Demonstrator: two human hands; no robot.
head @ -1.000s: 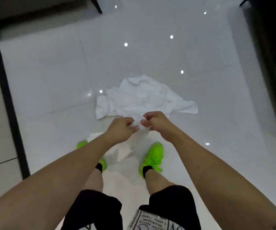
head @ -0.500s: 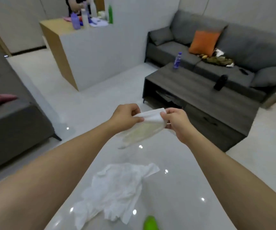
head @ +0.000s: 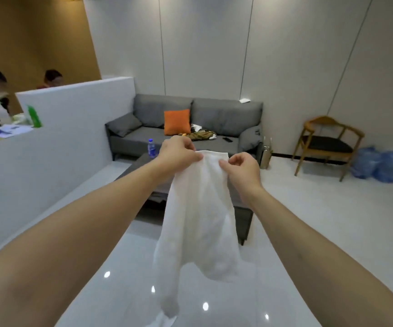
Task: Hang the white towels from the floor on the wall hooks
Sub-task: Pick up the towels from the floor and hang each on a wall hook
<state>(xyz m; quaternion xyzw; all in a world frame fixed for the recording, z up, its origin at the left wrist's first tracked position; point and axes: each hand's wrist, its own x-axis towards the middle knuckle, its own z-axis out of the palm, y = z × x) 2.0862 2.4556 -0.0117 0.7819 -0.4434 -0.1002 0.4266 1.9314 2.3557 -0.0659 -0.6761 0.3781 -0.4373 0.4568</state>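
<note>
Out in front of the sofa point(head: 186, 128), both arms are stretched forward and a white towel point(head: 197, 213) hangs between the hands, up in the air. Left hand point(head: 179, 153) pinches the top hem at its left corner, thumb and fingers curled onto the cloth. Right hand point(head: 242, 168) pinches the same hem at the right corner, fingertips closed on the edge, the other fingers loosely curled. The hem runs short and nearly level between the two grips; below it the towel drops in loose folds, its lower edge ragged and uneven, one long tail trailing down to the bottom of the view, clear of the glossy floor point(head: 332, 232).

Between hands and sofa sits a dark table point(head: 245, 220), mostly hidden behind the towel and forearms; its near corner pokes out just right of the cloth. A bottle point(head: 151, 148) stands on its far left end. An orange cushion point(head: 177, 122) leans on the sofa back. Left of the sofa a white partition point(head: 72, 138) juts forward, its edge hemming in that side, with people behind it. Right of the sofa, a wooden chair point(head: 327, 143) stands against the panelled wall point(head: 297, 55), blue bags point(head: 377, 165) beside it. Open floor spreads wide to the right of the table and straight below the towel.
</note>
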